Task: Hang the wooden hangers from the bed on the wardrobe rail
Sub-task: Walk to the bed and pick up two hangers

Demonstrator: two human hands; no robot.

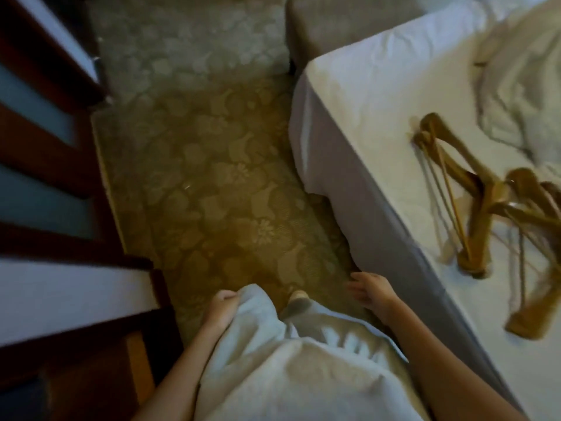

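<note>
**Wooden hangers on the bed, both hands empty**

Wooden hangers [473,208]: a loose, overlapping pile on the white sheet of the bed [364,95], at the right of my view. I cannot count them; the arms and thin bars cross one another, motion blur smears the outlines, and the right edge of the frame cuts off part of the heap. One more piece lies at the pile's near end, closer to the mattress edge, also blurred.

Rumpled bedding [522,74]: pale cloth bunched beyond the hangers, partly cut off at the top right corner.

Wardrobe [51,165]: dark wood frame with pale panels along the left side, seen at a steep angle. Its rail is not visible to me from here, and I cannot make out the inside.

Carpet [212,177]: patterned, yellowish, filling the strip between wardrobe and bed.

Right hand [368,294]: my grip on this side is open, fingers spread and slightly curled, holding nothing. It hangs beside the grey side of the mattress, below the bed's top surface. The hangers lie up and to the right of it, apart from it, on the sheet.

Left hand [223,305]: loosely curled against the pale garment [288,369] I wear, thumb side up; it holds no hanger. It sits well apart from the pile, on the wardrobe side.

One foot [299,299]: partly hidden by the garment's hem.
</note>
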